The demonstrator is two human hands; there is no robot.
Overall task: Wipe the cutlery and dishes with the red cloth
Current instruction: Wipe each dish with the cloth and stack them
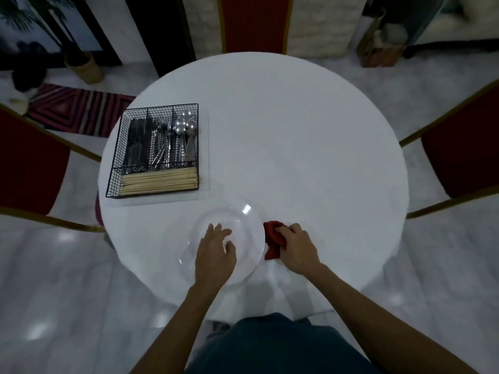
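Note:
A clear glass plate (243, 225) lies at the near edge of the round white table (297, 147). My left hand (216, 252) rests on the plate with fingers spread and loosely bent. Just right of the plate's rim, my right hand (295, 248) grips the crumpled red cloth (272, 238), which touches the tabletop. A black wire cutlery basket (156, 149) stands at the table's left, holding knives, forks, spoons and a row of wooden chopsticks.
Red-cushioned chairs with gold frames stand at the left (29, 163), right (459, 157) and far side (253, 22). A striped rug (78, 109) lies on the glossy floor beyond the basket. The basket sits on a clear mat (204, 184).

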